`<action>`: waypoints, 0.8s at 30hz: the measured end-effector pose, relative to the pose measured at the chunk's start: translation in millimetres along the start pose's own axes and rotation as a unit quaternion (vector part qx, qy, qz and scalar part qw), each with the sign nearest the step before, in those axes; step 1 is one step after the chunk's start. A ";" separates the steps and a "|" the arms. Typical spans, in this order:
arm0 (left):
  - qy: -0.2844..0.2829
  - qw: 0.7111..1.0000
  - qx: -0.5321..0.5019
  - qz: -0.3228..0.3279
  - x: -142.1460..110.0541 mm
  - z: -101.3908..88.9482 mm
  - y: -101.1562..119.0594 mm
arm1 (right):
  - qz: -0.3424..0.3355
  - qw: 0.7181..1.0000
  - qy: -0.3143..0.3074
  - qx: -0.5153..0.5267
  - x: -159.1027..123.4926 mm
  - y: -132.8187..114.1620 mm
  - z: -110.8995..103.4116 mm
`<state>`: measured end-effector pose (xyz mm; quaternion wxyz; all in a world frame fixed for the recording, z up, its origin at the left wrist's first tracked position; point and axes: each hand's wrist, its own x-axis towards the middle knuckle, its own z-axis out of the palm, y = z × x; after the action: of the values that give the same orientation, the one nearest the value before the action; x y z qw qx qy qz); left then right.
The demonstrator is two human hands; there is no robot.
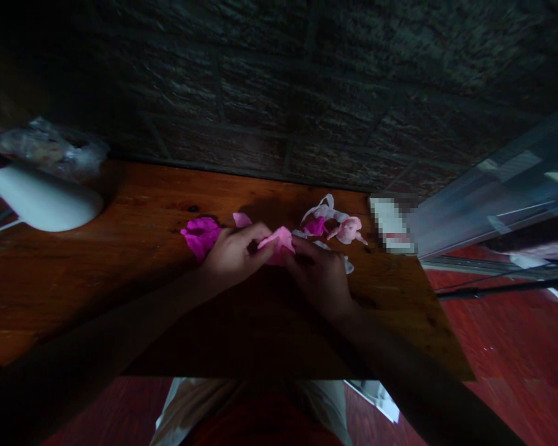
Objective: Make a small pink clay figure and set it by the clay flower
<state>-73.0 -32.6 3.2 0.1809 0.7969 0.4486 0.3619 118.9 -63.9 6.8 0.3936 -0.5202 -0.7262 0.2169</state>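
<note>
Between my two hands is a small piece of pink crepe paper (280, 238), pinched at both sides above the wooden table. My left hand (235, 253) grips its left edge with thumb and finger. On the other side, my right hand (323, 272) pinches the right edge, its fingers partly in shadow. Just left of my left hand lies a crinkled magenta paper piece (199, 235), and a pale pink petal-shaped piece (242, 219) shows behind it. Beyond my right hand are a magenta scrap (315, 226), a light pink bundle (348, 230) and white paper strips (328, 207).
A white lamp-like base (51, 198) stands on the wooden table (144, 198) at the left, with clear plastic wrapping (60, 148) behind it. A dark stone-patterned wall (260, 93) borders the back. A blurred-out white item (393, 224) lies near the glass panel (497, 179) at right.
</note>
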 end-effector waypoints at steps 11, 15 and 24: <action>-0.033 0.998 -0.055 -0.025 0.0 2.5 -3.0 | 0.025 0.997 -0.041 0.052 -1.2 3.2 -2.1; -0.032 0.987 -0.149 -0.049 2.1 5.3 -7.6 | 0.050 0.990 -0.056 0.119 2.2 10.6 -1.3; -0.018 0.941 -0.321 -0.103 10.2 4.3 -6.1 | 0.083 0.970 -0.028 0.225 7.1 16.3 -3.2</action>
<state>-70.0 -20.5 0.8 0.4716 0.6525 0.3845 0.4516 130.0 -51.7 -0.6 0.4602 -0.4706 -0.6241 0.4211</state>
